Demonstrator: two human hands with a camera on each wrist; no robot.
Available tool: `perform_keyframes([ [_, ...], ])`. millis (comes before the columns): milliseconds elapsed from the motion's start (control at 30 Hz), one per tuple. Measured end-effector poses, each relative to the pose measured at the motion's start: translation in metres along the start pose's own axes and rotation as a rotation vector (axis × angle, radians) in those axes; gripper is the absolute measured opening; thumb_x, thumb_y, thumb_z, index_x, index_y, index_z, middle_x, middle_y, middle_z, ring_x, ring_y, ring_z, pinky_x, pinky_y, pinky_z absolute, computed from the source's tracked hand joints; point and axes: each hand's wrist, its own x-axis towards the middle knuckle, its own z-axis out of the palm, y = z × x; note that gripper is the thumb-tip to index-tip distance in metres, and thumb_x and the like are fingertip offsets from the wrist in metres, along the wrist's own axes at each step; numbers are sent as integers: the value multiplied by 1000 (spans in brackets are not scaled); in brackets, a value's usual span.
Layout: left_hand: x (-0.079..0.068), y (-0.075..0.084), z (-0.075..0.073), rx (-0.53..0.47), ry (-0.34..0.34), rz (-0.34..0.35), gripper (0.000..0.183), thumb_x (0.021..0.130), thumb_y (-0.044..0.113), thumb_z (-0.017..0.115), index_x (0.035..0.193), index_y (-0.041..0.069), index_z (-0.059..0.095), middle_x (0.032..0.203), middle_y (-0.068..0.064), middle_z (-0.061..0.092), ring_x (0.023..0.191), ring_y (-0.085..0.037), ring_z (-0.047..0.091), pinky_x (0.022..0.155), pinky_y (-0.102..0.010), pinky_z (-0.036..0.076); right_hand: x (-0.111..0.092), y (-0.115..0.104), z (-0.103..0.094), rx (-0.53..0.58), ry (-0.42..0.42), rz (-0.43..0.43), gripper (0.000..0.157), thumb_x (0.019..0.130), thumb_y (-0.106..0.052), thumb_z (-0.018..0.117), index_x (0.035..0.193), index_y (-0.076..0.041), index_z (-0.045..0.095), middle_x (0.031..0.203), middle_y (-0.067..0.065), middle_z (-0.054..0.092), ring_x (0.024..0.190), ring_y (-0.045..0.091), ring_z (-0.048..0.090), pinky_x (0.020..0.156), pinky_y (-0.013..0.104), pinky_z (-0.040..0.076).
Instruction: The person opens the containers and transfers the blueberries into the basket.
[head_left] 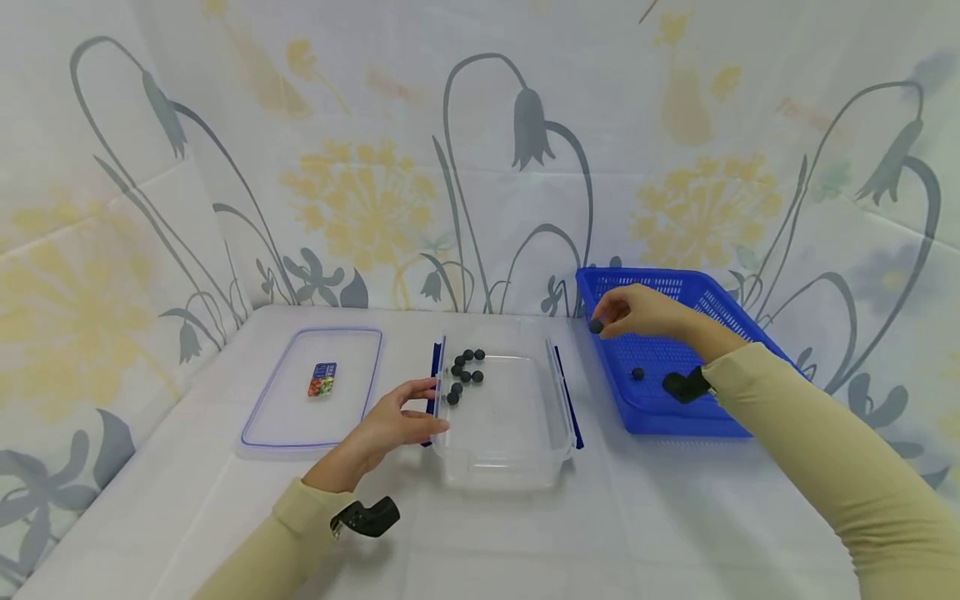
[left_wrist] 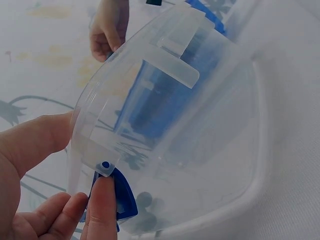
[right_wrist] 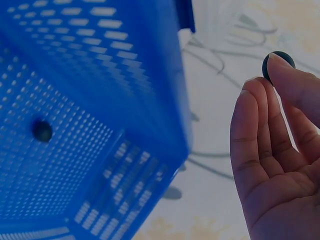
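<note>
A small dark ball [head_left: 596, 326] is pinched between the thumb and fingertips of my right hand [head_left: 647, 313], raised over the left side of the blue basket [head_left: 682, 425]. In the right wrist view, that ball [right_wrist: 275, 61] is held just outside the basket wall. One more dark ball [right_wrist: 43, 131] lies on the basket floor. My left hand [head_left: 386, 427] grips the left rim of a clear plastic container [head_left: 510, 425], fingers at its blue side latch [left_wrist: 126, 200]. Inside the container, several dark balls [head_left: 466, 377] are clustered along the left side.
Left of the container lies a clear lid [head_left: 285, 421] with a blue-lined edge and a small colourful label [head_left: 322, 380]. A second blue latch [head_left: 568, 396] hangs on the container's right side. Floral cloth [head_left: 502, 167] rises behind the white-covered table [head_left: 517, 542].
</note>
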Motion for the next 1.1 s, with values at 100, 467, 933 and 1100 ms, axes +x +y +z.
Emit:
perform_keyframes([
  [100,1,-1,-1,-1,-1,0,72,78,11,76,140,11,39,136,-13,40,106,-25,53,85,-38,51,-4,13,-6,-10,25,23,25,84,-10,69,105,1,61,90,9,60,84,24,55,78,41,47],
  [467,1,-1,-1,2,2,1,72,78,11,76,140,11,39,136,-12,41,106,-25,54,84,-38,51,-17,68,-18,-17,113,118,29,83,-9,69,105,7,59,85,10,62,80,23,58,77,42,48],
  [933,5,-4,0,10,35,-25,70,78,9,76,139,14,42,134,-8,45,101,-22,57,82,-36,52,-31,107,-19,73,139,234,35,85,-8,66,109,14,53,91,14,62,82,22,60,74,36,52],
  [1100,5,-5,-1,11,42,-24,70,77,10,76,138,15,42,133,-7,45,100,-22,57,82,-36,52,-32,116,-19,64,147,241,35,86,-7,65,110,14,52,92,16,63,80,22,62,73,37,53],
])
